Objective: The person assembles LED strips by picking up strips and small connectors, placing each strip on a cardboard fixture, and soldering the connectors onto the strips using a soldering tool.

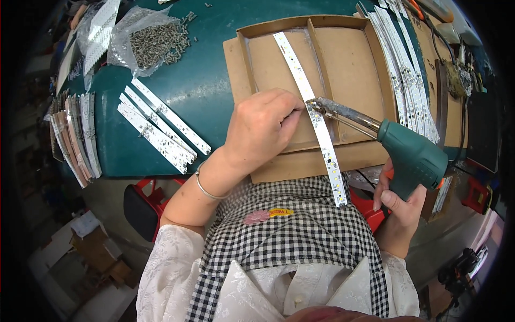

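Worktop [209, 70] green, bearing cardboard tray [351, 64]; red-and-black chair [139, 206] off tray's near-left corner. White circuit strip [323, 137] across tray, overhanging near edge: narrow, studded with small yellowish and dark components. Right hand [401, 208]: fingers wrapped around green soldering gun [416, 158], tip at strip. Left hand [263, 123]: fingers pinched beside strip, contents hidden.

blk/wht checked apron [292, 236], pink/yel patch [268, 216], wht patterned shirt [171, 263] w/ collar [236, 290], thin silver bangle [199, 183]

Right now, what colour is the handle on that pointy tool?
The tool's handle is dark green, seen best in the head view.
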Available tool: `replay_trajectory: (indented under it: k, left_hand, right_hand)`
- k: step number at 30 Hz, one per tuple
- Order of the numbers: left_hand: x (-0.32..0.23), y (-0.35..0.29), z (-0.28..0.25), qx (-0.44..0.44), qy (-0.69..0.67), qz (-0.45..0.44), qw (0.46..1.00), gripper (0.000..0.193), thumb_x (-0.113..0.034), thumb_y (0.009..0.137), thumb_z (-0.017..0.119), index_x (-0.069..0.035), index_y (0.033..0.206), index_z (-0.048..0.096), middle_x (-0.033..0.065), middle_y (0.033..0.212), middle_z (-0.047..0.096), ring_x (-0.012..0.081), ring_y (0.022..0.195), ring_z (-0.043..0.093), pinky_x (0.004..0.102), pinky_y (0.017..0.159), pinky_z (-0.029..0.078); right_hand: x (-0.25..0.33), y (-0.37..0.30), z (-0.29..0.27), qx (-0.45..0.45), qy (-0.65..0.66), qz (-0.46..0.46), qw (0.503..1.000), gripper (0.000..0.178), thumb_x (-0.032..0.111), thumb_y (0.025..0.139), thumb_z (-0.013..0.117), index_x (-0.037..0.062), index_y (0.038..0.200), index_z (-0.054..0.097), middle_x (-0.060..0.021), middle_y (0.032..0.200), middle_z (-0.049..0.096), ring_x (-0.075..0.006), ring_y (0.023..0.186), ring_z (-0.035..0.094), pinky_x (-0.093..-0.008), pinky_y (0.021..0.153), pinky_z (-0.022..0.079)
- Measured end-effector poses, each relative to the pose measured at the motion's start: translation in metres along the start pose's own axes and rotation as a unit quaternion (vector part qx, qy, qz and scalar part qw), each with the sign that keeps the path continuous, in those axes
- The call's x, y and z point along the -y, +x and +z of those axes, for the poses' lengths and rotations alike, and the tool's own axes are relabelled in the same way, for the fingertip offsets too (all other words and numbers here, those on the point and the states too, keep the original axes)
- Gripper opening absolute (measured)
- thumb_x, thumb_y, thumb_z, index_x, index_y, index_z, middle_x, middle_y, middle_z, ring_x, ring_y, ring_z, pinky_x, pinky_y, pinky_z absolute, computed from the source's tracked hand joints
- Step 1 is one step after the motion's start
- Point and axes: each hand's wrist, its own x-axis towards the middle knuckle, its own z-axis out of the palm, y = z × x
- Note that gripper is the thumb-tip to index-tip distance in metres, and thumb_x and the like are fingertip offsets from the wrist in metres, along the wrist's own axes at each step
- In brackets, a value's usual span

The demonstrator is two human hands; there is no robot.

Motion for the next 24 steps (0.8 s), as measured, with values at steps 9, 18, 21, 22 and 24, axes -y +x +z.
replay_trajectory:
  k: [9, 18, 21, 22, 24]
  left_hand:
    - [0.004, 0.001, -0.001, -0.004, 0.006, 0.014, 1.0, 0.014, 0.005, 0.07, 0.073, -0.002, 0.08, 0.067, 0.0068, 0.077, 0.069, 0.0162, 0.059, 0.063, 0.0252, 0.051, 0.048]
    - [0.006, 0.0, 0.0, -0.002, 0.01, 0.028, 1.0, 0.013, 0.006, 0.07, 0.073, -0.002, 0.08, 0.066, 0.0076, 0.079, 0.069, 0.0187, 0.064, 0.066, 0.0263, 0.053, 0.05]
    - [0.005, -0.001, 0.001, -0.001, 0.007, 0.024, 1.0, 0.014, 0.006, 0.07, 0.073, -0.002, 0.08, 0.066, 0.0077, 0.08, 0.07, 0.019, 0.064, 0.066, 0.0264, 0.053, 0.051]
    - [0.005, -0.001, 0.001, -0.001, 0.007, 0.023, 1.0, 0.014, 0.006, 0.07, 0.073, -0.002, 0.08, 0.066, 0.0077, 0.08, 0.07, 0.019, 0.064, 0.066, 0.0264, 0.053, 0.051]
    - [0.006, -0.002, 0.002, -0.001, 0.006, 0.018, 1.0, 0.014, 0.006, 0.07, 0.073, -0.002, 0.08, 0.066, 0.0076, 0.08, 0.07, 0.0189, 0.064, 0.066, 0.0263, 0.053, 0.051]
  right_hand:
    - [0.001, 0.002, -0.001, 0.041, 0.023, 0.003, 0.999, 0.062, -0.002, 0.074, 0.071, -0.0077, 0.129, 0.041, -0.0167, 0.097, 0.054, -0.0187, 0.066, 0.056, -0.0288, 0.052, 0.053]
    - [-0.003, 0.003, -0.008, 0.063, -0.015, 0.002, 0.998, 0.059, -0.009, 0.074, 0.066, -0.0077, 0.127, 0.043, -0.0162, 0.096, 0.054, -0.0177, 0.065, 0.057, -0.0272, 0.054, 0.052]
    - [-0.004, 0.001, -0.012, 0.061, -0.029, -0.003, 0.998, 0.059, -0.008, 0.073, 0.067, -0.0075, 0.127, 0.043, -0.0157, 0.095, 0.054, -0.0173, 0.065, 0.057, -0.027, 0.053, 0.051]
    - [-0.005, 0.0, -0.014, 0.054, -0.026, -0.011, 0.998, 0.061, -0.007, 0.072, 0.068, -0.0083, 0.128, 0.043, -0.0158, 0.095, 0.055, -0.0169, 0.064, 0.056, -0.0267, 0.051, 0.051]
    - [-0.002, 0.0, -0.012, 0.049, -0.024, -0.018, 0.998, 0.063, -0.005, 0.071, 0.069, -0.0091, 0.128, 0.042, -0.0158, 0.095, 0.055, -0.0165, 0.064, 0.056, -0.0264, 0.048, 0.05]
